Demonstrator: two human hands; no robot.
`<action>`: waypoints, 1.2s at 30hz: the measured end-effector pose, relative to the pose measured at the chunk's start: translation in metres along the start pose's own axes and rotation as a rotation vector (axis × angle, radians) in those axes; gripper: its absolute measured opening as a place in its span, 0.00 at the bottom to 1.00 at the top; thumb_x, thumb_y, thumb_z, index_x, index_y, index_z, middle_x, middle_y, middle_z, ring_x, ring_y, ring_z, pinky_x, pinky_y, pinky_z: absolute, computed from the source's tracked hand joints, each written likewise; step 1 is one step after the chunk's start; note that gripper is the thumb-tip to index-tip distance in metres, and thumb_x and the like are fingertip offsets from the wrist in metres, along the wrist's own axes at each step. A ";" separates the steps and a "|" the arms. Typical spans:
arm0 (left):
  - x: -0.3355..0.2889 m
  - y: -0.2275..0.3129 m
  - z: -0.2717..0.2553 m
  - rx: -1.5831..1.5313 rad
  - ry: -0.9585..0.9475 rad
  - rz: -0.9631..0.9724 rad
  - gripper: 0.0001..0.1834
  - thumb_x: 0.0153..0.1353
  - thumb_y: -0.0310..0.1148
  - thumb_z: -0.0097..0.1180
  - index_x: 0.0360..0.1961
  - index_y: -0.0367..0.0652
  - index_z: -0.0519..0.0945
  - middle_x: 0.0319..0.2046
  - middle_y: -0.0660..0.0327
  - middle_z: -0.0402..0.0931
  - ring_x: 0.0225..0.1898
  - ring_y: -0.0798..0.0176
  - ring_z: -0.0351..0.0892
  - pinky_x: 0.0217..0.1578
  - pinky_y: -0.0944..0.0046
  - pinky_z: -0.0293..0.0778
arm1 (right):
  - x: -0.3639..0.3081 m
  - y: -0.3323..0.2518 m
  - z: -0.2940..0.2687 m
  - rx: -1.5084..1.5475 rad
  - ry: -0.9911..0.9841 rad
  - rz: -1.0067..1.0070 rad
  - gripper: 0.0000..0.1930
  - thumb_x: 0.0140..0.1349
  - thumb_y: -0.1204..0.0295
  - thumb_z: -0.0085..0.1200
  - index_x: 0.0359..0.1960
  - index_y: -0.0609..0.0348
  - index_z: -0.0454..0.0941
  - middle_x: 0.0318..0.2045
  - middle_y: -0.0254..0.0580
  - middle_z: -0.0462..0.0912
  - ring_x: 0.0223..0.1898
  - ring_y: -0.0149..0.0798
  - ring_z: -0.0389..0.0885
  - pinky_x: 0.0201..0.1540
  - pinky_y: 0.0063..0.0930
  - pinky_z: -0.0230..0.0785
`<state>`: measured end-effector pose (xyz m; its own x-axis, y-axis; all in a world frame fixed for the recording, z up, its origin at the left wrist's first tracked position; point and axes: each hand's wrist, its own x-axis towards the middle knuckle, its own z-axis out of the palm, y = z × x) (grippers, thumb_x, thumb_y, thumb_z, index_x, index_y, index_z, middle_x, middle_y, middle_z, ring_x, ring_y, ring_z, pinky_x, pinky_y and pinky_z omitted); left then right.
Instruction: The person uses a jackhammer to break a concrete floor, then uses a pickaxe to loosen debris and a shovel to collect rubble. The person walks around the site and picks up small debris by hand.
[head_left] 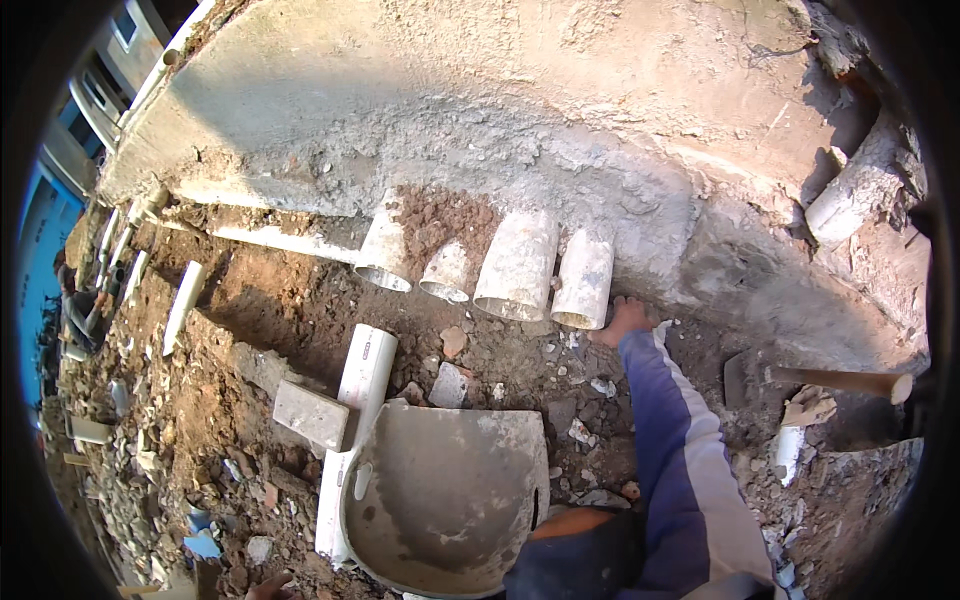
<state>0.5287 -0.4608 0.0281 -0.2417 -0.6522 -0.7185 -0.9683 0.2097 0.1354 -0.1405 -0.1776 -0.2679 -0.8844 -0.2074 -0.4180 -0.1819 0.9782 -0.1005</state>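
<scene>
My right hand [625, 321] is at the open end of the rightmost white pipe [585, 278], its fingers curled against the pipe's side and rim. Some of those fingers are hidden. Beside this pipe, several more dirt-smeared white pipe ends [518, 262] stick out from under a rough mortared wall. Reddish soil [450, 222] lies over and between them. Only a bit of my left hand [270, 588] shows at the bottom edge, and its fingers cannot be made out. A shallow grey mortar pan [445, 490] lies between my hands, mostly bare inside with a damp dark coating.
A long white pipe [368, 370] runs beneath a grey block [311, 414] and beside the pan. At right, a wooden-handled tool [840, 381] stands near a short white pipe [789, 452]. Rubble covers the trench's left bank. Another person [80, 315] is far left.
</scene>
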 end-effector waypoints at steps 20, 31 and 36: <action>-0.005 0.095 -0.002 0.082 0.100 0.516 0.28 0.62 0.38 0.57 0.60 0.35 0.69 0.34 0.41 0.81 0.38 0.41 0.82 0.41 0.48 0.76 | -0.018 0.122 0.108 1.792 -0.453 0.183 0.27 0.61 0.57 0.53 0.59 0.59 0.71 0.49 0.43 0.80 0.51 0.43 0.80 0.55 0.38 0.72; -0.070 0.082 0.028 0.142 0.001 0.384 0.23 0.54 0.37 0.58 0.49 0.35 0.76 0.32 0.45 0.81 0.39 0.41 0.82 0.42 0.44 0.78 | -0.274 -0.177 -0.066 0.974 -0.670 -0.962 0.29 0.57 0.68 0.59 0.61 0.55 0.68 0.54 0.50 0.76 0.55 0.47 0.75 0.58 0.36 0.69; -0.072 0.108 0.037 0.148 -0.032 0.442 0.25 0.57 0.39 0.57 0.53 0.37 0.75 0.39 0.44 0.81 0.44 0.42 0.81 0.47 0.45 0.77 | -0.544 -0.373 -0.174 0.997 -1.785 -1.376 0.44 0.61 0.52 0.61 0.66 0.74 0.55 0.48 0.58 0.79 0.43 0.43 0.84 0.45 0.37 0.81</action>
<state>0.4441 -0.3640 0.0690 -0.6246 -0.4548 -0.6348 -0.7533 0.5653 0.3362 0.3341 -0.4275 0.1538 0.6125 -0.7515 0.2451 0.5419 0.1735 -0.8224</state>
